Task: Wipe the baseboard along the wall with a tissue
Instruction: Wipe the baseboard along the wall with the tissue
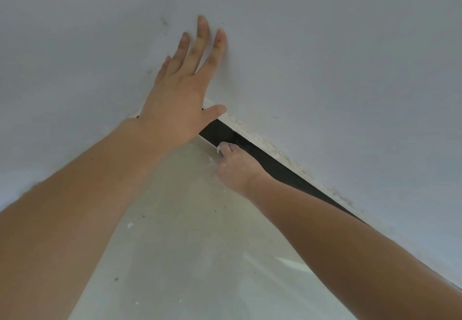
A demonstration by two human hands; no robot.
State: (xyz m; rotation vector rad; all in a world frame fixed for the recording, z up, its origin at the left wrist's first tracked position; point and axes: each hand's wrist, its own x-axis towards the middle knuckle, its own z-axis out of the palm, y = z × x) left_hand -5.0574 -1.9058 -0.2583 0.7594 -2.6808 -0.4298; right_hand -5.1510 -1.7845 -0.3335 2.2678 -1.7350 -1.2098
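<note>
A black baseboard runs diagonally from the centre down to the right, between the white wall and the pale floor. My right hand is curled against the baseboard's lower edge, and a small bit of white tissue shows at its fingertips. My left hand is pressed flat on the wall above, fingers spread, holding nothing; it and its arm hide the baseboard's left stretch.
The wall's bottom edge above the baseboard is rough with crumbly white plaster. Small white crumbs and dark specks dot the floor. A bright light patch lies on the floor at lower right.
</note>
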